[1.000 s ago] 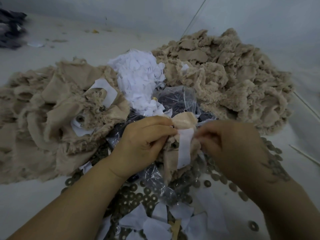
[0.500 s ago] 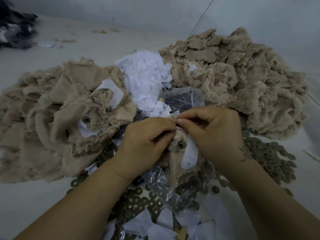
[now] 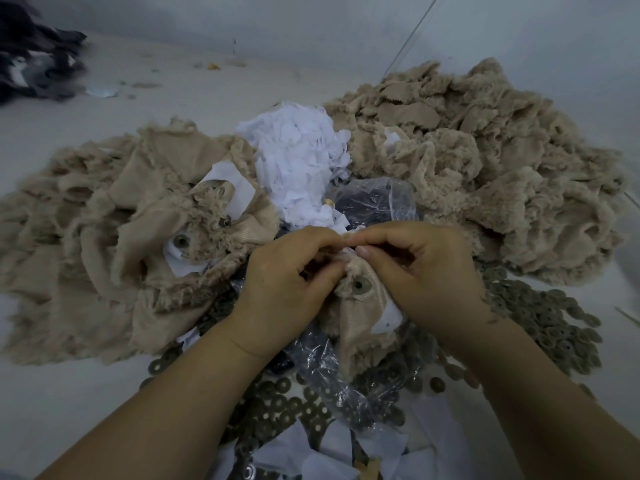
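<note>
1. Fabric piece (image 3: 353, 327) — beige, with fuzzy edges — hangs between both hands at the centre of the view. Behind it, to the right, rises the biggest thing here, the right heap (image 3: 467, 174) of similar beige scraps.
2. To the left spreads the left heap (image 3: 104, 265), flatter, with several pieces carrying white slips and round discs.
3. Between the two heaps sits the white paper pile (image 3: 294, 161), loose cut scraps.
4. Round washers (image 3: 540, 323) lie scattered over the pale floor (image 3: 69, 403) on the right and under the forearms.
5. A clear plastic bag (image 3: 374, 202) of dark small parts lies just behind the hands, touching the paper pile.
6. The left hand (image 3: 287, 282) has its fingers curled, grasping the top edge of the fabric piece from the left.
7. The right hand (image 3: 422, 271) meets it there, thumb and fingertips pinching the same top edge — the two hands touch.
8. A white slip (image 3: 388, 318) lies against the piece's right side, partly under the right hand.
9. Smallest is the disc (image 3: 359, 284), set in the piece just below the pinch.
</note>
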A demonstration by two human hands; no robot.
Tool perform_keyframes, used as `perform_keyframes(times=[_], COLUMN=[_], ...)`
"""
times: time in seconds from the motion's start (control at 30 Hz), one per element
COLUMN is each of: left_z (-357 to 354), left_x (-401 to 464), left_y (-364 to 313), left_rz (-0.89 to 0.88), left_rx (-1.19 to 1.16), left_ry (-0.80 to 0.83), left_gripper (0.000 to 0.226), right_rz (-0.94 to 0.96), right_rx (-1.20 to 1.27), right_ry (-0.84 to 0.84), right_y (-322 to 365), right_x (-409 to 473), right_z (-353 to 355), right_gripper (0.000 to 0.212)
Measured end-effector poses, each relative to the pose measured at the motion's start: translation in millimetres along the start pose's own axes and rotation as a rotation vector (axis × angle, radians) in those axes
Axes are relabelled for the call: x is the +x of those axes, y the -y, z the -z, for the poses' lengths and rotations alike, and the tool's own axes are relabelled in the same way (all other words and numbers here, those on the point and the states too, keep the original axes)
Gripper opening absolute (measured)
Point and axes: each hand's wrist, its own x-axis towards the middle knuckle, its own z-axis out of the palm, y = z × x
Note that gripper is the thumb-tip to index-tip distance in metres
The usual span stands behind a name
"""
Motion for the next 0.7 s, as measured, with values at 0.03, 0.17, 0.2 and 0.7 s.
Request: perform_keyframes(times=[0.03,0.17,0.2,0.7], left_z=[0,-1,-1,-3], left_x=[0,0,0,-3], left_y=[0,3,3,3], left_rz=[0.006,-0.002,-0.001,-0.071], left_rx=[0.015,0.087,0.088,0.171], left_ry=[-0.002,0.03,0.046,0.083], left_gripper=[0.022,0.027,0.026,0.027], right_rz=[-0.001,0.004,0.006,0.169], right_rx=[0.023,0.069,0.066,-0.106], right_ry=[0.002,0.005,0.001,-0.088], right_y=[0,2,2,1], right_x=[0,-1,-1,-2], right_z=[1,3,2,-12], right_gripper=[0.019,0.021,0.022,0.014])
